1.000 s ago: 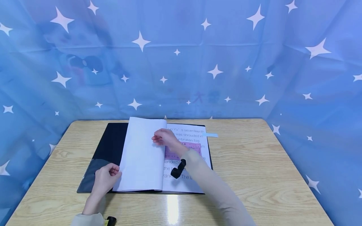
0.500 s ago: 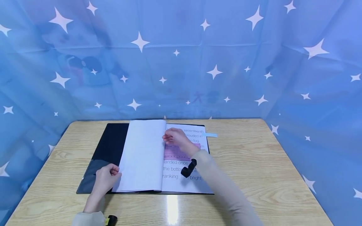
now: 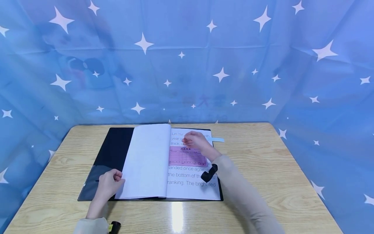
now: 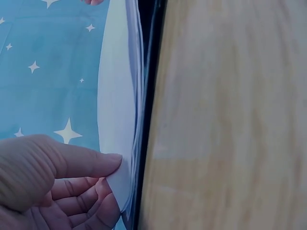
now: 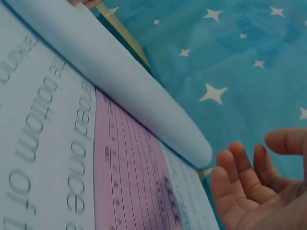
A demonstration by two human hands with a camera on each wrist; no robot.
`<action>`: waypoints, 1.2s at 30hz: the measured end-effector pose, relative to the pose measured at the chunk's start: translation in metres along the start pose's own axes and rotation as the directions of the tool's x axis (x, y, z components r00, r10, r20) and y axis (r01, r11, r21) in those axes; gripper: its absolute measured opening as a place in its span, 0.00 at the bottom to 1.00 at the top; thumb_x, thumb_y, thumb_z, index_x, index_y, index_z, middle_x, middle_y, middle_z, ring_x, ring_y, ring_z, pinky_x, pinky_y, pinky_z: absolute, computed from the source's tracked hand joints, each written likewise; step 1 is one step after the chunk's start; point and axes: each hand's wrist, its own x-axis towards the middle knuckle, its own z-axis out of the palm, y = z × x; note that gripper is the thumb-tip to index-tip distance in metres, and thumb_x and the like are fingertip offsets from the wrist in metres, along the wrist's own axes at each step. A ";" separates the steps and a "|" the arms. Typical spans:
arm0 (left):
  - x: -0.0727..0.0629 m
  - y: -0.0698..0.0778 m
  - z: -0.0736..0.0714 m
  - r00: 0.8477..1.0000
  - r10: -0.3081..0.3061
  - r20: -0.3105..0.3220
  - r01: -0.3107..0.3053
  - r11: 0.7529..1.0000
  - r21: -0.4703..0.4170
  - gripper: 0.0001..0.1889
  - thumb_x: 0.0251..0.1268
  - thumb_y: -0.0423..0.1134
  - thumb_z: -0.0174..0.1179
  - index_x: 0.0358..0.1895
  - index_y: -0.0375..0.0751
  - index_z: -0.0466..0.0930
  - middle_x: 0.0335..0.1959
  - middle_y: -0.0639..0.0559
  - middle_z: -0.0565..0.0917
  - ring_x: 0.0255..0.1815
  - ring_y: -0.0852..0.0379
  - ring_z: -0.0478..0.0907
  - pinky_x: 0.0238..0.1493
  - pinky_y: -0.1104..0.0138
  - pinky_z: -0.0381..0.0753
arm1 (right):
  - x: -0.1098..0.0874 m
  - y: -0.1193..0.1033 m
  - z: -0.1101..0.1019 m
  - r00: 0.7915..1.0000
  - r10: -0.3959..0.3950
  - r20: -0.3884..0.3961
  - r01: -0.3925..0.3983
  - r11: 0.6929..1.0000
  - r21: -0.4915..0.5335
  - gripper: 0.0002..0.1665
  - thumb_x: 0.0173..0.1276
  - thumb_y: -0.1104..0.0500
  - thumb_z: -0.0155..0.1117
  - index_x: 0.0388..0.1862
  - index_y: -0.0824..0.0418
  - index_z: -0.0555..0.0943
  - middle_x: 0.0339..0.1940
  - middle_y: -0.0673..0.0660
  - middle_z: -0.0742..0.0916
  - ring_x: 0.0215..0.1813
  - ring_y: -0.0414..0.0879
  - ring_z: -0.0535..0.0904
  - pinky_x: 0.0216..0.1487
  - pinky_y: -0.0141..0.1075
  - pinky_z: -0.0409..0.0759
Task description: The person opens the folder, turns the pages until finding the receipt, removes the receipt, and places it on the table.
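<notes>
A book of white sheets in a black cover point(image 3: 114, 149) lies spread on the table. My left hand point(image 3: 109, 185) pinches the lower left edge of the blank left page point(image 3: 147, 162); in the left wrist view the thumb point(image 4: 108, 164) presses on top and the other fingers curl beneath. Over the upper part of the printed right page point(image 3: 190, 191) is my right hand point(image 3: 197, 142), its fingers loosely bent and holding nothing. A pink printed slip point(image 3: 187, 157) lies on that page just below the hand. In the right wrist view the left page curves up beside the slip.
A light blue strip point(image 3: 217, 139) sticks out past the right page's edge. Wooden tabletop point(image 3: 257, 162) surrounds the book, and a blue curtain with white stars point(image 3: 187, 81) hangs behind it. Black straps are on both wrists.
My right hand has moved right, off the left page and across the right one, uncovering more of the pink slip. The left page's top edge has settled lower. My left hand stays in place.
</notes>
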 end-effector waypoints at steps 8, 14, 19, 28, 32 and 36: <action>0.002 -0.002 0.002 0.998 0.053 -0.024 -0.053 0.998 0.019 0.15 0.46 0.25 0.64 0.40 0.25 0.73 0.25 0.45 0.75 0.25 0.52 0.72 0.28 0.61 0.73 | -0.008 0.008 -0.026 1.000 0.002 -0.016 -0.004 0.993 -0.121 0.13 0.68 0.60 0.54 0.46 0.68 0.74 0.46 0.62 0.81 0.50 0.53 0.78 0.54 0.47 0.75; 0.002 -0.004 0.004 0.992 0.125 -0.029 -0.125 0.992 0.026 0.07 0.46 0.23 0.64 0.31 0.31 0.78 0.22 0.49 0.74 0.25 0.55 0.69 0.28 0.66 0.70 | -0.010 0.016 -0.043 1.000 -0.012 -0.028 0.005 0.973 -0.230 0.11 0.67 0.59 0.57 0.44 0.66 0.75 0.45 0.60 0.81 0.51 0.54 0.78 0.53 0.45 0.75; 0.002 -0.005 0.006 0.987 0.158 -0.035 -0.158 0.987 0.027 0.05 0.46 0.21 0.64 0.28 0.31 0.82 0.23 0.48 0.79 0.25 0.55 0.71 0.27 0.68 0.72 | -0.014 0.022 -0.056 0.998 -0.057 -0.021 0.049 0.961 -0.273 0.15 0.65 0.62 0.58 0.47 0.70 0.75 0.43 0.59 0.80 0.47 0.52 0.78 0.50 0.44 0.76; -0.001 -0.002 0.002 0.995 0.095 0.011 -0.095 0.995 0.015 0.07 0.45 0.26 0.67 0.31 0.30 0.83 0.25 0.47 0.80 0.26 0.55 0.72 0.28 0.68 0.72 | -0.013 0.038 -0.067 0.993 -0.113 -0.038 0.090 0.917 -0.389 0.14 0.62 0.66 0.60 0.46 0.69 0.76 0.42 0.59 0.80 0.42 0.48 0.74 0.43 0.36 0.71; -0.002 -0.001 0.000 0.995 0.069 0.070 -0.070 0.998 0.004 0.13 0.43 0.30 0.70 0.34 0.29 0.82 0.26 0.48 0.77 0.28 0.55 0.70 0.28 0.68 0.70 | -0.012 0.044 -0.070 0.991 -0.136 -0.016 0.117 0.903 -0.413 0.15 0.60 0.67 0.61 0.46 0.69 0.77 0.42 0.60 0.81 0.43 0.48 0.75 0.45 0.36 0.72; -0.002 -0.001 -0.002 0.991 0.073 0.111 -0.073 0.997 -0.001 0.18 0.40 0.31 0.72 0.37 0.28 0.81 0.28 0.48 0.75 0.29 0.55 0.70 0.29 0.67 0.69 | -0.011 0.048 -0.071 0.990 -0.140 -0.002 0.125 0.890 -0.439 0.17 0.56 0.69 0.64 0.46 0.68 0.77 0.40 0.59 0.80 0.42 0.48 0.74 0.45 0.36 0.72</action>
